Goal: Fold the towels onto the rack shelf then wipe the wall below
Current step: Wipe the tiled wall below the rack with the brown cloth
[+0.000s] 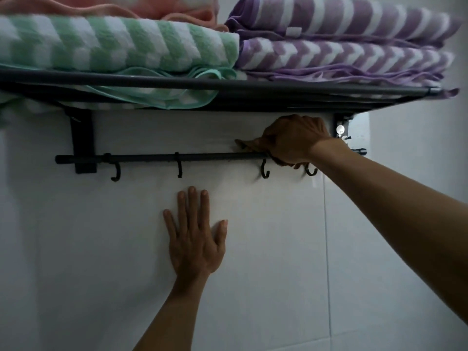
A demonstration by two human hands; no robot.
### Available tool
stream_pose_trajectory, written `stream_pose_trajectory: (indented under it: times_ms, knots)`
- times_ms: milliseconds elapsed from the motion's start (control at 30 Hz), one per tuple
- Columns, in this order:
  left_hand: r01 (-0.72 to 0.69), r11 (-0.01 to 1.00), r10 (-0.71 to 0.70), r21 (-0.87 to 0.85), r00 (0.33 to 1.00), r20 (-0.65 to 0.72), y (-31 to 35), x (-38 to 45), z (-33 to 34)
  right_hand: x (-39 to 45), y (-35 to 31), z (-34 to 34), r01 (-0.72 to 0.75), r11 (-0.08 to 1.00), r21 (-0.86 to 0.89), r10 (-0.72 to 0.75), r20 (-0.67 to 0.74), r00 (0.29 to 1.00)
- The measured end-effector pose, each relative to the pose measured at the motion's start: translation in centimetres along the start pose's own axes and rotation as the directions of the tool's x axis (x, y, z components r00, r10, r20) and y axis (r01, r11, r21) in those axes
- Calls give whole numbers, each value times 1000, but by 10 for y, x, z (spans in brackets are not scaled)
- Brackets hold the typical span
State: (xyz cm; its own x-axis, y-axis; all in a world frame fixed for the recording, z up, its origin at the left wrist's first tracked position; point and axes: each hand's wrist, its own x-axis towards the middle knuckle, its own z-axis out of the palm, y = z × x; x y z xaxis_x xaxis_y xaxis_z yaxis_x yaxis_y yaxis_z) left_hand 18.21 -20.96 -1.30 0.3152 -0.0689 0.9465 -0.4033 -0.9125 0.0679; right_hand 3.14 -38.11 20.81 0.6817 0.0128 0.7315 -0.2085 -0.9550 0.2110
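Folded towels lie on the dark rack shelf (278, 85): a green-and-white striped towel (114, 43) on the left with a pink towel (177, 8) on top, and a purple-and-white striped towel (342, 41) on the right. My right hand (293, 139) is pressed to the white tiled wall (101, 236) just under the shelf, behind the hook bar (157, 157), shut on a small brownish cloth (244, 144) whose corner sticks out to the left. My left hand (195, 236) lies flat on the wall below the bar, fingers spread, holding nothing.
Several black hooks (264, 172) hang from the bar. A black bracket (82, 140) fixes the rack at the left, another (342, 122) at the right beside a small white stick-on hook (340, 129). A green towel corner (172, 101) droops below the shelf rail.
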Motion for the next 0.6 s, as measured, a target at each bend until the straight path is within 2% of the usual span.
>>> stream_pose_trajectory:
  times_ms: [133,233,433,533,600]
  knots:
    - [-12,1000,12,10,1000,-26,1,1,1,-9,29,0,-90,996,-10,91,40,995]
    - [-19,999,21,25,998,-51,0,1,2,-17,48,1,-127,991,-41,128,31,991]
    - [-26,999,30,47,996,-81,1,0,3,-28,90,12,-300,954,-14,300,5,954]
    - [-26,998,31,55,995,-90,1,-1,2,-38,101,17,-377,919,119,383,-36,923]
    - [-26,998,30,49,996,-88,1,-1,2,-48,99,22,-417,855,310,468,-110,877]
